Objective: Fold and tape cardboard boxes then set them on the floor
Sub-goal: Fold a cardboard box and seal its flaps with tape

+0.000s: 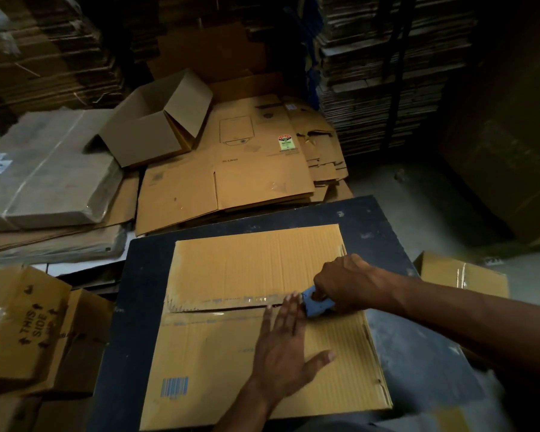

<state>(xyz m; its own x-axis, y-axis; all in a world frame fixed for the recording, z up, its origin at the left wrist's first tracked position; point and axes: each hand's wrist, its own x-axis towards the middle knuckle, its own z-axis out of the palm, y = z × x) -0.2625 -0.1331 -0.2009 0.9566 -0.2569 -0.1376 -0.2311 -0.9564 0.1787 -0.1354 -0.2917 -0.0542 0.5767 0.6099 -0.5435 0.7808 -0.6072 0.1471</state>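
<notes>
A brown cardboard box (231, 347) stands on the dark table (131, 307), its two top flaps closed and meeting at a centre seam. Clear tape (231, 302) runs along the seam from the left edge toward the right. My right hand (346, 282) grips a blue tape dispenser (317, 304) at the right part of the seam. My left hand (282, 347) lies flat with straight fingers on the near flap, its fingertips just beside the dispenser.
An open empty box (156, 123) and flattened cartons (247, 163) lie beyond the table. Taped boxes sit at the left (25, 325) and right (462, 272). Tall stacks of flat cardboard (381, 73) line the back. Bare grey floor (418, 201) shows at the right.
</notes>
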